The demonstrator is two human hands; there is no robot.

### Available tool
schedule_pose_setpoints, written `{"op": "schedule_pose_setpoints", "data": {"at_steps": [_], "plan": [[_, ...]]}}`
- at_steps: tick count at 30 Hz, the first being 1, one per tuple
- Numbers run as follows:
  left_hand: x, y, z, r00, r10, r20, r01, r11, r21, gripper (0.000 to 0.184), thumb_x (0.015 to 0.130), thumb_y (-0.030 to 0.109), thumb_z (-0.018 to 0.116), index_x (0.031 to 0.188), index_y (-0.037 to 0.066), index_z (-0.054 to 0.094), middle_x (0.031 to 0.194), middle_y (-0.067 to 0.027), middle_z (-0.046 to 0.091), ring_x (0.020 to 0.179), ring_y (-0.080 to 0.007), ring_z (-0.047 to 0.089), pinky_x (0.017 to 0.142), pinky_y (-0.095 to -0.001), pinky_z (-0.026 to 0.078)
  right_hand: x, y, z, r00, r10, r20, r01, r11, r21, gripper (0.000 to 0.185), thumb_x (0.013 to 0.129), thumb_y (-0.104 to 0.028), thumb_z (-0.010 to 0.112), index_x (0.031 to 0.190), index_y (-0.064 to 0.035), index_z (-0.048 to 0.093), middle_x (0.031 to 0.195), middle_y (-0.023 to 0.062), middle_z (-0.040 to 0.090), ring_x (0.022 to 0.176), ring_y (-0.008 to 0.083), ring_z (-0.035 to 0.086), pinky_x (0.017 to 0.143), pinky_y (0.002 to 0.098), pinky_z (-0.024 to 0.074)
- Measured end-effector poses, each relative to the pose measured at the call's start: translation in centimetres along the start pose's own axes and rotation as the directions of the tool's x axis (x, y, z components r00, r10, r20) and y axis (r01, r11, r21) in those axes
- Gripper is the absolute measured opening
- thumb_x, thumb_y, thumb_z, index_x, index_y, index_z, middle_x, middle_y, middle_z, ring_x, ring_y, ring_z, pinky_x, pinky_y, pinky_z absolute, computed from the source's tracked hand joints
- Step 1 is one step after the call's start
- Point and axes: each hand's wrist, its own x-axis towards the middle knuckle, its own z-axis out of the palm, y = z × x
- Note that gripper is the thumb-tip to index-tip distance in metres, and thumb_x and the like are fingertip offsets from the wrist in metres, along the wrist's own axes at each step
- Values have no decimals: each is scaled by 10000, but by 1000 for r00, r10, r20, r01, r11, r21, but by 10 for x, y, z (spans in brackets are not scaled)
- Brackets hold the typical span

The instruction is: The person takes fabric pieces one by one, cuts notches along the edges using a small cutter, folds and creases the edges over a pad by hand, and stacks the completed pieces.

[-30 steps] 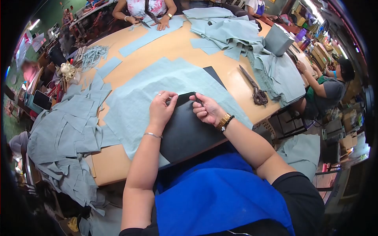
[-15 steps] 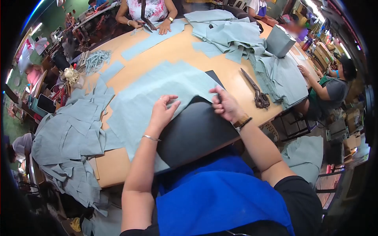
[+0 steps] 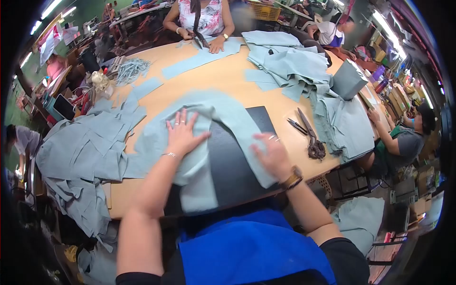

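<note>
My left hand (image 3: 183,135) lies with fingers spread on a rumpled piece of pale blue-green fabric (image 3: 154,135). This piece curves across a black flat board (image 3: 230,159), one strip running down its right side and another hanging towards my apron. Over the right strip is my right hand (image 3: 270,154), smeared by motion; whether its fingers grip the cloth is unclear. On the table to its right lie small dark thread snips (image 3: 298,127) and large scissors (image 3: 312,137) with wrapped handles.
Overlapping fabric pieces (image 3: 85,152) cover the table's left side. Fabric stacks (image 3: 349,128) and a grey-green block (image 3: 349,78) are at right. Across the wooden table (image 3: 232,97), a person cuts a fabric strip (image 3: 192,64) with scissors. Another person (image 3: 403,137) sits at right.
The fabric has been folded back off the board, baring more of it. My left hand has flattened onto the cloth. The snips now lie beside the large scissors; my right hand earlier held something dark.
</note>
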Motion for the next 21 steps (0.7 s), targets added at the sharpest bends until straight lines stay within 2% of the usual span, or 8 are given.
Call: {"op": "schedule_pose_setpoints", "data": {"at_steps": [2, 5, 7, 9, 13, 16, 19, 21], "plan": [[28, 9, 28, 898, -395, -193, 359, 912, -197, 982, 853, 689, 548, 1571, 139, 164, 1619, -250, 82, 1509, -393, 54, 1143, -667, 90, -16, -38, 20, 983, -84, 166, 98, 992, -77, 580, 879, -437, 683, 1245, 2, 584, 1154, 186, 650, 1104, 353, 605, 930, 421, 488], [31, 25, 18, 845, -473, -252, 268, 780, -566, 970, 856, 630, 586, 1571, 131, 161, 1618, -254, 69, 1506, -401, 42, 1153, -650, 80, -32, -33, 36, 974, -132, 186, 176, 953, -245, 709, 839, -456, 711, 1369, -41, 489, 1225, 175, 610, 1114, 356, 577, 909, 444, 480], [6, 14, -7, 972, -161, -171, 86, 922, -378, 959, 830, 649, 611, 1562, 166, 223, 1620, -234, 102, 1506, -393, 66, 1175, -605, 94, -25, -11, 20, 978, 52, 203, -4, 973, -232, 637, 838, -334, 731, 1368, -68, 499, 1175, 175, 617, 1074, 356, 576, 911, 439, 472], [-21, -10, -23, 988, 148, 44, -146, 988, -47, 967, 808, 682, 615, 1555, 182, 258, 1621, -223, 121, 1505, -386, 86, 1184, -585, 104, -20, 33, 11, 996, 15, 89, 1, 983, -182, 499, 822, -128, 711, 1294, -69, 562, 1089, 161, 622, 1018, 361, 583, 909, 424, 479], [-79, -14, -33, 993, 39, 107, -48, 995, 82, 1109, 712, 774, 632, 1535, 105, 304, 1604, -245, 162, 1485, -383, 183, 1154, -575, 229, -1, 82, -18, 965, 101, 243, -93, 995, -41, 349, 809, -137, 700, 1140, -44, 642, 1017, 189, 662, 988, 372, 628, 857, 421, 512], [-133, 36, -75, 941, -173, 291, 82, 951, 298, 1098, 704, 769, 650, 1468, 26, 384, 1497, -298, 348, 1387, -391, 375, 1092, -529, 344, 13, 85, -45, 975, 14, 220, -19, 1000, 17, 270, 795, -97, 698, 1055, -32, 673, 898, 165, 675, 953, 331, 647, 857, 370, 504], [-130, 73, -118, 651, -241, 720, 101, 968, 232, 1067, 674, 766, 678, 1364, -25, 484, 1336, -311, 504, 1257, -349, 514, 1004, -480, 430, 35, 78, -65, 932, -21, 362, -30, 990, 135, 233, 843, -96, 700, 1045, 14, 664, 850, 115, 669, 847, 193, 630, 801, 303, 497], [-132, 73, -100, 901, 51, 430, -97, 992, 86, 806, 740, 687, 684, 1172, 9, 621, 1248, -213, 585, 1210, -311, 546, 1007, -449, 425, 44, 64, -75, 908, 47, 416, -176, 944, 279, 224, 881, -104, 689, 1065, 20, 661, 876, 65, 676, 843, 128, 612, 785, 281, 499]]}}
